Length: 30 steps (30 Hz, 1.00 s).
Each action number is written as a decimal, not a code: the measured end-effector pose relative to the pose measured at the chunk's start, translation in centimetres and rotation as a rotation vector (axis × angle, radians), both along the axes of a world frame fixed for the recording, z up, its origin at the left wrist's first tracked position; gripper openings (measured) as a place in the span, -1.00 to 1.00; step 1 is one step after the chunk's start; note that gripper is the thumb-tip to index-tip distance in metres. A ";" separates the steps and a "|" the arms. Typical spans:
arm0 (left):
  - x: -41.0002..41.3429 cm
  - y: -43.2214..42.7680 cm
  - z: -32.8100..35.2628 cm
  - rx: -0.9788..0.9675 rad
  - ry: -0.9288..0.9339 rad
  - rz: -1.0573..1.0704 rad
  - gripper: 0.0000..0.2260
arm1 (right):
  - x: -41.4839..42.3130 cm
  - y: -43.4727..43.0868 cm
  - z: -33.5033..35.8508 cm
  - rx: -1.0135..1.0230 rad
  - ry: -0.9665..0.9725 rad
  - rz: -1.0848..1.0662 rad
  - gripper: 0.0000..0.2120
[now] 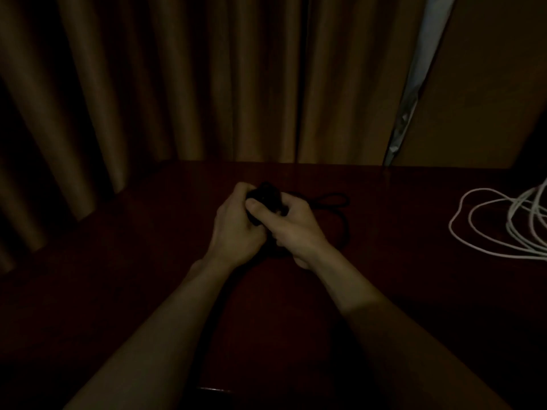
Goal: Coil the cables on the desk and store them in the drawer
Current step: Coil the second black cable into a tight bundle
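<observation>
The room is dim. A black cable [334, 202] lies on the dark wooden desk [148, 261], with a bunched part of it held up between both hands. My left hand [236, 223] grips the bundle from the left, thumb on top. My right hand [296, 229] grips it from the right, fingers curled round it. A loose loop of the black cable trails to the right of my hands. A white cable [503, 226] lies in loose loops at the desk's right side, apart from both hands. No drawer is in view.
Brown curtains [177, 84] hang behind the desk's far edge and down its left side. A pale strip of window [414, 99] shows between the curtain and a brown wall panel [479, 84] at the right.
</observation>
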State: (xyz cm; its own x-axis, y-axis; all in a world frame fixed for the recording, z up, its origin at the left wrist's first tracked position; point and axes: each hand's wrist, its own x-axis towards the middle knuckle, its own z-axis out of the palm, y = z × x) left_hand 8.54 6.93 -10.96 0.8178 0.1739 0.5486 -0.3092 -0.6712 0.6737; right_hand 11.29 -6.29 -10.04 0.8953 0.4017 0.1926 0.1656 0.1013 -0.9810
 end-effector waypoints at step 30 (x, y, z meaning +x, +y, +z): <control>0.1 1.5 0.1 -0.301 0.243 -0.243 -0.58 | 0.5 -2.1 0.9 -0.099 0.002 0.039 -0.73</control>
